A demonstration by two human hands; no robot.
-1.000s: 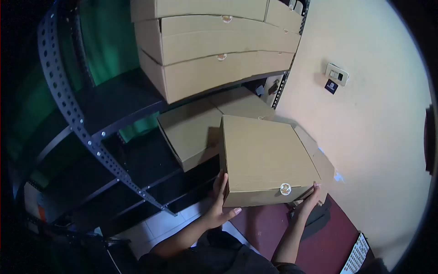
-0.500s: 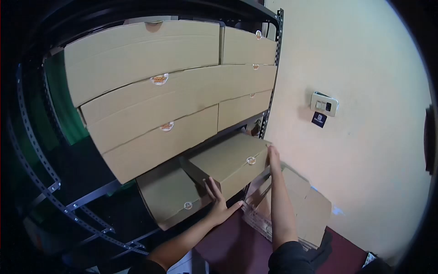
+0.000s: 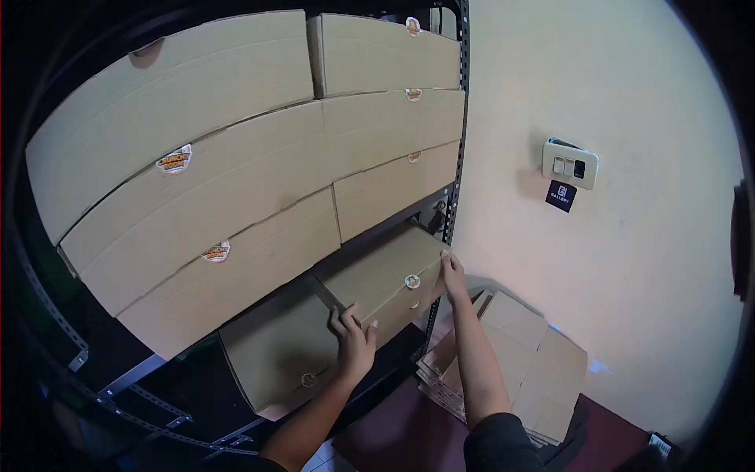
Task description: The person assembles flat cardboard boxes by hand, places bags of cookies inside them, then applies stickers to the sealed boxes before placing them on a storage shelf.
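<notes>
Both hands are on a closed cardboard box (image 3: 384, 263) with a round sticker at its front edge, on the lower right of the rack. My left hand (image 3: 355, 346) has its fingers bent over the front left corner and its thumb on the front face. At the front right corner, my right hand (image 3: 453, 277) grips the edge beside the rack post. A second sticker shows lower on the front, below the lid edge. To the left, another cardboard box (image 3: 275, 354) sits lower and sticks out from the shelf.
Several large cardboard boxes (image 3: 212, 169) with orange stickers fill the shelf above. A perforated metal post (image 3: 454, 157) borders the wall. Flattened cardboard (image 3: 519, 354) lies on a dark red surface (image 3: 393, 429) at the lower right. A switch plate (image 3: 570, 164) is on the wall.
The held box has gone further back into the rack, its right corner now close to the post. My left fingers, stretched before, are now bent around the corner. The view has shifted.
</notes>
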